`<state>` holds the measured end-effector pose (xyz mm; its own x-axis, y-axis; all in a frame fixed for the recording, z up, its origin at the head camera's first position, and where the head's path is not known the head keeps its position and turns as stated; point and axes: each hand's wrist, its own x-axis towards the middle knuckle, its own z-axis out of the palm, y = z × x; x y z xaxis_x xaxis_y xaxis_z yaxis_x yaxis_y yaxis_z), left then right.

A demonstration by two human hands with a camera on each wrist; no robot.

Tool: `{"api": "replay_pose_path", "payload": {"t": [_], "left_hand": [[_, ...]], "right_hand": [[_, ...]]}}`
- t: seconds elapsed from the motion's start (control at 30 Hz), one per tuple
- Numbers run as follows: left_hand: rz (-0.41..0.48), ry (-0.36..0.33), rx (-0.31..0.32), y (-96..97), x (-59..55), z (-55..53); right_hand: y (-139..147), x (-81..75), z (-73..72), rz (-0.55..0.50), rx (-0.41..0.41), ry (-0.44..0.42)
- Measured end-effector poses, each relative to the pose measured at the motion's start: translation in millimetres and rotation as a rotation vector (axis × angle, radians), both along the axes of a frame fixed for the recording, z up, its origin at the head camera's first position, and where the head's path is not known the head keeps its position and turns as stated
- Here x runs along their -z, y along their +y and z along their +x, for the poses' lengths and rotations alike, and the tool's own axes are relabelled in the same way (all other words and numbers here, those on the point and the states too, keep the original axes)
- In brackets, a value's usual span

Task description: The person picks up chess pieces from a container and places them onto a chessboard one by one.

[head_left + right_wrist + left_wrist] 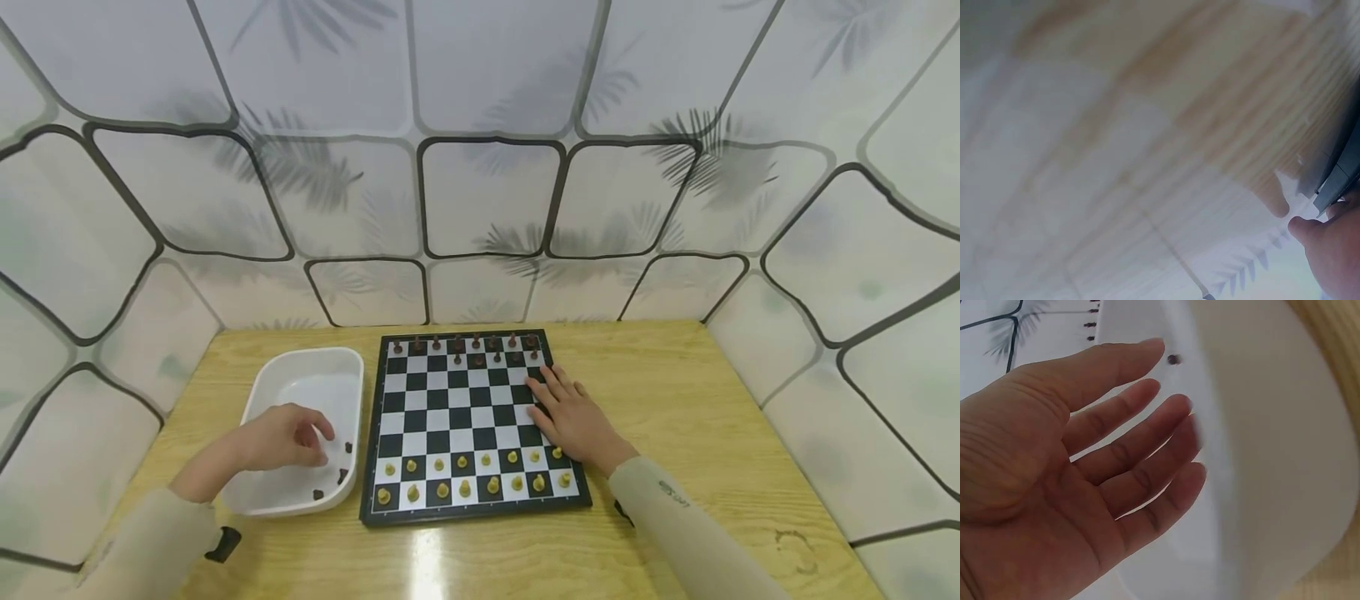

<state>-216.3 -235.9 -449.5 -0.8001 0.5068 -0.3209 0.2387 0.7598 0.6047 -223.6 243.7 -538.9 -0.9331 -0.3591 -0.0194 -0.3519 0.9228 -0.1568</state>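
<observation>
My left hand (pixel 281 437) hangs over the white plastic tub (pixel 300 367) with fingers loosely bent. In the left wrist view its palm (pixel 1041 444) shows nothing between thumb and fingers. Small dark chess pieces (pixel 342 476) lie on the tub floor by the fingertips; the hand hides part of it. My right hand (pixel 581 421) rests on the right edge of the black-and-white chessboard (pixel 450 398), fingers spread. Dark red pieces (pixel 458 343) line the far row, with several in the right part of the row before it. Two rows of yellow pieces (pixel 465 488) stand along the near side.
The tub and board stand side by side on a wooden table (pixel 675 383). A patterned white wall or curtain (pixel 487 200) encloses the table at the back and sides.
</observation>
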Motion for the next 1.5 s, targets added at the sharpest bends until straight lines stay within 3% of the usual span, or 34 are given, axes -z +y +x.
{"api": "replay_pose_path", "payload": {"t": [0.37,0.8,1.27,1.5], "left_hand": [[0.036,-0.057,0.047,9.8,24.9,15.2],[0.123,-0.023,0.098,9.5,43.4,18.7],[0.121,0.031,0.100,14.2,42.5,21.6],[0.106,0.024,0.049,16.1,40.9,22.4]], "right_hand": [[-0.8,-1.2,0.3,0.005,-0.004,0.003],[-1.2,-1.0,0.3,-0.017,-0.008,0.011],[-0.5,-0.6,0.8,-0.015,-0.001,0.003],[-0.2,-1.6,1.5,-0.025,0.002,0.003]]}}
